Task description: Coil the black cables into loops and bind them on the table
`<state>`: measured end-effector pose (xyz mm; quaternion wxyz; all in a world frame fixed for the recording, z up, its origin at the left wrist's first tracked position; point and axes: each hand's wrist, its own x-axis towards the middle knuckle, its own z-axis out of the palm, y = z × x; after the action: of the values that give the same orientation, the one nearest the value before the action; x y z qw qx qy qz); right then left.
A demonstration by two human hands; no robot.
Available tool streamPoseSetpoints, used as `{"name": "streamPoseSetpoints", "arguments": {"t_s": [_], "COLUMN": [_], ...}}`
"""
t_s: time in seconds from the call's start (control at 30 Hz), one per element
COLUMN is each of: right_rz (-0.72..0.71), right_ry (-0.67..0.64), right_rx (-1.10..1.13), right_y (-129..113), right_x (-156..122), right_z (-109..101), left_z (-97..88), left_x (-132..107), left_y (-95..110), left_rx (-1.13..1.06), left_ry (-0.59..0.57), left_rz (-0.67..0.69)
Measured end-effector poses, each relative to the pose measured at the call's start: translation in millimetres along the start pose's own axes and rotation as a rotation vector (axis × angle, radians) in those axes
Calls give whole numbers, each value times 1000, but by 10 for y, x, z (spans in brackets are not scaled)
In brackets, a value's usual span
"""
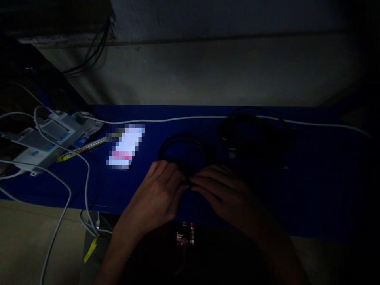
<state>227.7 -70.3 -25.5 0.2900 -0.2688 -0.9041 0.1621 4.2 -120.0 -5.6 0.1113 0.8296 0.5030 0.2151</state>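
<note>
The scene is very dark. My left hand (158, 192) and my right hand (221, 190) meet over a blue table top (311, 190), fingertips almost touching. Both pinch the near side of a coiled black cable (181, 144) that loops away from my fingers. A second, larger coil of black cable (255, 132) lies on the table behind my right hand, apart from both hands.
A lit phone screen (126, 146) lies left of the coil. White power strips (44, 138) with white cords sit at the table's left end. A long white cord (190, 118) runs along the back edge. Cords hang over the front edge at the left.
</note>
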Motion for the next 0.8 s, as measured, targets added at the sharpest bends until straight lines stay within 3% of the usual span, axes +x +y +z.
{"name": "streamPoseSetpoints", "arguments": {"t_s": [0.8], "right_rz": [43], "right_ry": [-33], "right_rx": [43], "right_y": [1], "right_x": [-82], "right_z": [-15], "left_z": [18], "left_x": [-44], "left_y": [-18], "left_rx": [-10], "left_ry": [69], "left_rz": [120]}}
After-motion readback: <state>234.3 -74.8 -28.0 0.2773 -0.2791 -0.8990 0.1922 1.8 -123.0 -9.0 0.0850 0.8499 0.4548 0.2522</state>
